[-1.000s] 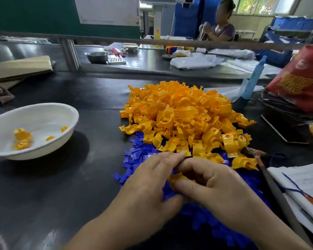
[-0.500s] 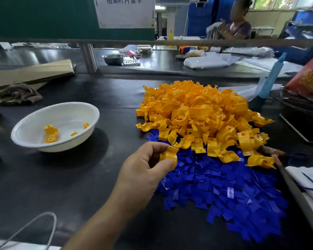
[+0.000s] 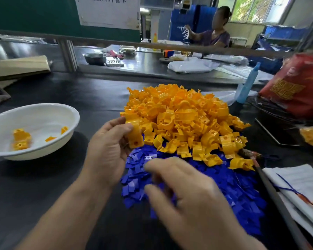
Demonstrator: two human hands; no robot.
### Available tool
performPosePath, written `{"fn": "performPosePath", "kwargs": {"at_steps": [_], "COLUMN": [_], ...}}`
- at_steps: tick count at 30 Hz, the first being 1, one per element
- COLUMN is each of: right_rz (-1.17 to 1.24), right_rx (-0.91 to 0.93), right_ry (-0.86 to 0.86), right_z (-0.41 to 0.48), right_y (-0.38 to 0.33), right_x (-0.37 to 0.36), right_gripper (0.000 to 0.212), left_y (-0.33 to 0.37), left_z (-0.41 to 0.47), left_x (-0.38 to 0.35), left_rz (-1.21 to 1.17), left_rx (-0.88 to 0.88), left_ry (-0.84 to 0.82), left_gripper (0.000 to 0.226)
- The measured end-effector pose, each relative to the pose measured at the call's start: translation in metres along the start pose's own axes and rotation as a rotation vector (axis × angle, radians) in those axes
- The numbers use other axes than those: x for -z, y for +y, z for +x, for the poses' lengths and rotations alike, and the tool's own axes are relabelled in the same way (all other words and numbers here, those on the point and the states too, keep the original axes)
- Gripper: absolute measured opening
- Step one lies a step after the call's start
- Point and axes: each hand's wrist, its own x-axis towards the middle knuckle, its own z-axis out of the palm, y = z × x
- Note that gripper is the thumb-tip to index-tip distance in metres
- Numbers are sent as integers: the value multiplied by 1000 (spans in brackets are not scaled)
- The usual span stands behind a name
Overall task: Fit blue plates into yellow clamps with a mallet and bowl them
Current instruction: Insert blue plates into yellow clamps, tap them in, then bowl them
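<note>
Fingers (image 3: 116, 124) of the left hand (image 3: 107, 156) are curled round one yellow clamp (image 3: 135, 135), which is held upright just beside the near left edge of the heap of yellow clamps (image 3: 179, 114). The right hand (image 3: 188, 192) is spread, loosely bent, over the blue plates (image 3: 233, 186) nearer the viewer. Because of blur, it cannot be told whether a plate is pinched or only touched. The step in hand is judged to be the picking of a plate for the held clamp. Next, a single plate must be separated, seated in the clamp and tapped home. A dark-handled tool (image 3: 271, 188), likely the mallet, lies at the right. The white bowl (image 3: 43, 105), with a few finished pieces inside, waits at the far left.
</note>
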Motion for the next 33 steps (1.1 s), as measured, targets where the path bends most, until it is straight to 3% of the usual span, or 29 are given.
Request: {"fn": "performPosePath", "kwargs": {"at_steps": [1,4,5,8,11,16,21,26,28,33], "right_rz": [-18,-239,-298,-393,-473,-394,-324,-358,-359,-336], "right_rx": [12,-237,-290,-229,-202,-165,-224,-146,-137,-123], "right_ry": [-95,-54,-116,-299,-364,-237,-173,-423,-457,-335], "right_z": [-5,24,28,39,52,47,33,-1,-5,-2], "right_y": [-6,35,46,54,63,75,68,39,35,40], "right_x": [-4,11,6,-17,-36,-42,-25,-23,-29,-38], "right_gripper": [38,51,54,58,41,27,44,59,48,26], "left_y": [1,-3,-7,-18,-24,-35,-44,-40,-42,-51], "left_z": [6,13,14,12,12,8,-5,-26,-35,-56], "left_x": [3,1,-4,-15,-17,-8,3,15,15,5], "left_rz": [-49,-84,-79,-26,35,178,189,231,259,266], "left_rx": [7,22,35,71,100,200,320,303,318,371], "left_ry": [20,16,3,-24,-21,-53,-85,-37,-44,-114], "left_gripper": [25,28,31,42,45,45,34,48,48,41]}}
